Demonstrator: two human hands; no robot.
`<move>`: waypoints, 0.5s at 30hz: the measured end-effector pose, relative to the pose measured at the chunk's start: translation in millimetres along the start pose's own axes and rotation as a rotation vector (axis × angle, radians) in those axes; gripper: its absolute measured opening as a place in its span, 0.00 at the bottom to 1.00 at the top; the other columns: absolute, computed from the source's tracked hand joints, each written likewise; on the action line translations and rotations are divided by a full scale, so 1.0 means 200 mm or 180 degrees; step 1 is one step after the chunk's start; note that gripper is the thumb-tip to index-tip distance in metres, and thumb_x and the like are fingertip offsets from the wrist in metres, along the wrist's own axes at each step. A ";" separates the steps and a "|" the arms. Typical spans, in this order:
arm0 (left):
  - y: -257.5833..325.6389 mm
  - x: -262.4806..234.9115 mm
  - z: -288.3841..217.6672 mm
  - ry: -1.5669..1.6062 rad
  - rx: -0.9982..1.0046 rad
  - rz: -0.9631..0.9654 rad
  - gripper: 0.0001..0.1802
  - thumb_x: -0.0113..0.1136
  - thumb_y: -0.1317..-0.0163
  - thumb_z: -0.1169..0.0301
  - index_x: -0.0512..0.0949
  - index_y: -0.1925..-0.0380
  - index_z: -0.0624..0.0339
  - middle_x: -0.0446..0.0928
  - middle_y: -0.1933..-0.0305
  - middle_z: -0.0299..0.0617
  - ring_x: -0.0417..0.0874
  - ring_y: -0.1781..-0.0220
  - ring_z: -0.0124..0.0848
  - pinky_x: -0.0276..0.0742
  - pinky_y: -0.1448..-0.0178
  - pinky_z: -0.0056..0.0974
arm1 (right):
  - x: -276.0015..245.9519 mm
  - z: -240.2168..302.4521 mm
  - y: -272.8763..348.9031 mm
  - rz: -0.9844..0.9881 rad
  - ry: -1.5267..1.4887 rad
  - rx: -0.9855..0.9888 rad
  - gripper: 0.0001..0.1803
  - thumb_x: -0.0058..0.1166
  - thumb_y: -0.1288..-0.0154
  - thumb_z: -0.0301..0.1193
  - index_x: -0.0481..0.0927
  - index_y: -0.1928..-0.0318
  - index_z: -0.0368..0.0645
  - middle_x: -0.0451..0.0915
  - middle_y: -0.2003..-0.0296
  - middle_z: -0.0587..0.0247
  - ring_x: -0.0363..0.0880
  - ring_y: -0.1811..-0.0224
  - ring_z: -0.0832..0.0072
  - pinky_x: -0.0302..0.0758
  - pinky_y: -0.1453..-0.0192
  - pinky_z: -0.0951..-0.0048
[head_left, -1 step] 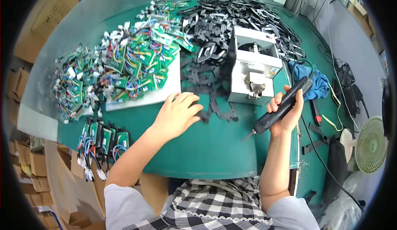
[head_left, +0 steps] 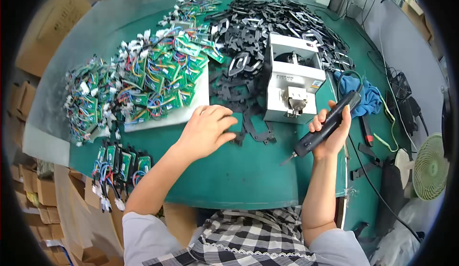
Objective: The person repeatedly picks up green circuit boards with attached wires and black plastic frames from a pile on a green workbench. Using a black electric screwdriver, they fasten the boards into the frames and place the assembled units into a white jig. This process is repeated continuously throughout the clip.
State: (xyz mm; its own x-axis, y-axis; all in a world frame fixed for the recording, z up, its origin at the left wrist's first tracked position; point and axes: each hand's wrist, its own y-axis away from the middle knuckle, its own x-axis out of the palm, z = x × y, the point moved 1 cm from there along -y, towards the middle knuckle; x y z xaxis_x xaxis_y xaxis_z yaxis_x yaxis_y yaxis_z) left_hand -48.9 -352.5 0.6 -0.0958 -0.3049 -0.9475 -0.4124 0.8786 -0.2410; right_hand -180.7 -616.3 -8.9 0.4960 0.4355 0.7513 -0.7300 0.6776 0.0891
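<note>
My right hand (head_left: 331, 137) is wrapped round a black electric screwdriver (head_left: 322, 128), its thin bit pointing down and left over the green table. My left hand (head_left: 206, 128) is apart from it, fingers bent and spread, beside the near end of a pile of flat black plastic brackets (head_left: 258, 128). Whether its fingertips touch a bracket is hard to see. Left of that hand, green circuit boards (head_left: 165, 70) with coloured wires and white plugs are heaped on a white slab (head_left: 165, 122). Closer to me stand several black-framed circuit boards (head_left: 125, 163) with wires hanging.
A white screw-feeder box (head_left: 292, 94) stands between the bracket pile and my right hand. Blue cloth (head_left: 367, 94), a red-and-black tool (head_left: 366, 132) and a small fan (head_left: 430, 166) are at the right. The screwdriver's cable (head_left: 370, 182) runs down the right side. Cardboard boxes (head_left: 47, 192) stand left.
My left hand's fingers have shifted very slightly beside the brackets, and the view has moved a little. My right hand still grips the screwdriver in nearly the same place.
</note>
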 end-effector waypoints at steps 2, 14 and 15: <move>-0.22 -0.07 0.09 0.0188 -0.0211 0.0035 0.13 0.62 0.43 0.64 0.80 0.60 0.57 0.81 0.57 0.44 0.79 0.50 0.43 0.72 0.47 0.45 | -0.03 0.03 -0.01 -0.0117 -0.0100 0.0026 0.25 0.45 0.32 0.54 0.71 0.55 0.44 0.70 0.80 0.62 0.67 0.83 0.73 0.66 0.77 0.69; -1.13 0.35 0.69 -0.0712 -0.1145 -0.0647 0.28 0.53 0.37 0.48 0.72 0.40 0.46 0.70 0.37 0.41 0.65 0.31 0.40 0.60 0.32 0.52 | -0.06 0.02 -0.07 -0.0185 -0.0757 0.0638 0.25 0.46 0.33 0.55 0.71 0.56 0.44 0.70 0.81 0.63 0.66 0.85 0.74 0.65 0.80 0.70; -1.16 0.38 0.65 -0.0494 -0.1266 -0.0510 0.28 0.52 0.37 0.47 0.72 0.40 0.45 0.70 0.37 0.42 0.66 0.32 0.41 0.60 0.33 0.52 | -0.09 0.02 -0.08 -0.0151 -0.0729 0.0605 0.25 0.46 0.33 0.56 0.71 0.56 0.45 0.70 0.81 0.63 0.66 0.85 0.74 0.64 0.80 0.70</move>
State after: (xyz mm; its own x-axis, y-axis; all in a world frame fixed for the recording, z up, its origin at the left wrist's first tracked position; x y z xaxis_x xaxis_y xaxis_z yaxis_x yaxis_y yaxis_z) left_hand 158.5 -532.1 -42.4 0.1221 -0.3402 -0.9324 -0.7297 0.6060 -0.3167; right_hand -180.0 -637.7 -21.0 0.4284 0.2464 0.8694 -0.7942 0.5616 0.2322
